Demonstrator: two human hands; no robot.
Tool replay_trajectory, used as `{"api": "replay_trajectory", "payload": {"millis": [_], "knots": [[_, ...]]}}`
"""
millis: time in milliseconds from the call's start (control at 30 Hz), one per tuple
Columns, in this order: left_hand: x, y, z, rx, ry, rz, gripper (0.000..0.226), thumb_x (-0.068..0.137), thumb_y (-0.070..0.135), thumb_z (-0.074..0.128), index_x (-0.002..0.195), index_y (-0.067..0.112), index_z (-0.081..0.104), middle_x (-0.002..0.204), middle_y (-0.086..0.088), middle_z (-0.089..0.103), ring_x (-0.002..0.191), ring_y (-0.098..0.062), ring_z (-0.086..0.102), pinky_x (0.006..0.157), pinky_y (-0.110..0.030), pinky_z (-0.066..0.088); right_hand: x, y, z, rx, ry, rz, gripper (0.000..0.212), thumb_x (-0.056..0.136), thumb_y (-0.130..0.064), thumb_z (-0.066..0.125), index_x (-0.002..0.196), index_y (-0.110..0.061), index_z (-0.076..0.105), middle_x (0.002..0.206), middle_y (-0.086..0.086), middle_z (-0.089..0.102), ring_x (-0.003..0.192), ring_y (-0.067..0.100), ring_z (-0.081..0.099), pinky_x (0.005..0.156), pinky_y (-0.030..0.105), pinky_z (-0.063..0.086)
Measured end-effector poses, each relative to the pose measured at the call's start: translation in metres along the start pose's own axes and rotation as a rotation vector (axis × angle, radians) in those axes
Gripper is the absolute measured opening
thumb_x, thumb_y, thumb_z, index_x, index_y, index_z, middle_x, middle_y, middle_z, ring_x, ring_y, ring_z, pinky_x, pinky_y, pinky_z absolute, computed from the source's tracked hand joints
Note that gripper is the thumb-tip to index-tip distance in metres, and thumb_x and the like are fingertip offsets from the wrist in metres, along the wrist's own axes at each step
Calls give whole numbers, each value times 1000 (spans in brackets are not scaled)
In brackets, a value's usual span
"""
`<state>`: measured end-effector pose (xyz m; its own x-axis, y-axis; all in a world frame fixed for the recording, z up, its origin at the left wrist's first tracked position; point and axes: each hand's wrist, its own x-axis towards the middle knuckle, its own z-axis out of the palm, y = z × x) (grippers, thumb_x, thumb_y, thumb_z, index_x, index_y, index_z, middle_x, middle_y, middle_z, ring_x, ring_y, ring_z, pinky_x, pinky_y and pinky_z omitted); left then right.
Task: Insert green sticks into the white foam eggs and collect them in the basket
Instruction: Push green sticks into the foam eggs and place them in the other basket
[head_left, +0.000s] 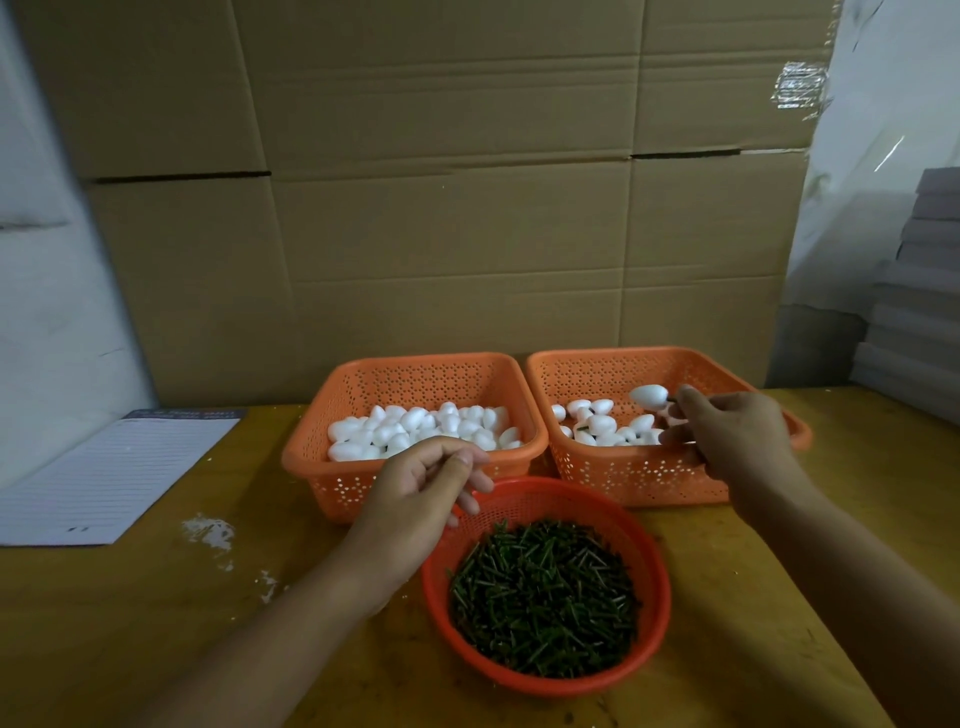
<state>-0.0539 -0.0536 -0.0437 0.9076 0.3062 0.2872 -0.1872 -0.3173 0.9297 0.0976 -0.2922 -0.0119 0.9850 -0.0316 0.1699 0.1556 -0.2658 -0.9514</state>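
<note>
My right hand (730, 434) hovers over the right orange basket (644, 480) and pinches the green stick of a white foam egg (649, 396) that points left above the basket. Several stuck eggs (602, 423) lie inside that basket. My left hand (423, 483) hangs with loosely curled fingers at the near rim of the left orange basket (332, 475), which holds several plain white foam eggs (415, 428); it holds nothing that I can see. A round red basket (660, 587) full of green sticks (543, 597) sits nearest to me.
A lined paper pad (114, 473) lies at the left of the wooden table (156, 623). White foam crumbs (208, 532) are scattered near it. Flat cardboard (441, 208) forms a wall behind the baskets. Grey stacked sheets (919, 312) stand at the right.
</note>
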Motion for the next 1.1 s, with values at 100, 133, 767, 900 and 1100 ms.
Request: {"api": "replay_trajectory", "payload": {"millis": [100,133,767,900,1100], "knots": [[0,0,0,0,-2,6,26,104,15,48,100,22,72,89,2,75,75,-9,67,64,-18,51,1,1,2,-38,1,-10,32,101,-30,54,76,-18,70,60,0,72,50,13,59,51,28,39],[0,0,0,1,-4,8,26,104,15,48,100,22,72,89,1,75,75,-9,67,64,-17,51,2,1,2,-40,4,-12,32,102,-31,53,77,-18,70,60,-1,72,48,12,58,51,28,39],[6,7,-14,-40,59,38,26,102,7,49,99,19,72,90,-2,75,71,-10,65,58,-18,50,-62,-22,32,-697,-1019,-640,52,86,-63,63,135,-52,46,136,-26,53,115,-12,49,92,11,42],[12,7,-21,-48,104,50,24,100,4,50,99,17,71,89,-4,75,68,-9,63,53,-18,46,-77,-13,43,-826,-1208,-588,80,80,-79,55,144,-62,11,159,-29,17,147,3,17,119,37,22],[20,10,-30,-23,176,85,26,99,4,51,97,20,71,86,2,75,64,-4,60,53,-12,44,-87,-5,50,-1045,-1259,-545,78,85,-84,32,152,-57,2,163,-21,-16,151,15,-20,121,53,-8]]}}
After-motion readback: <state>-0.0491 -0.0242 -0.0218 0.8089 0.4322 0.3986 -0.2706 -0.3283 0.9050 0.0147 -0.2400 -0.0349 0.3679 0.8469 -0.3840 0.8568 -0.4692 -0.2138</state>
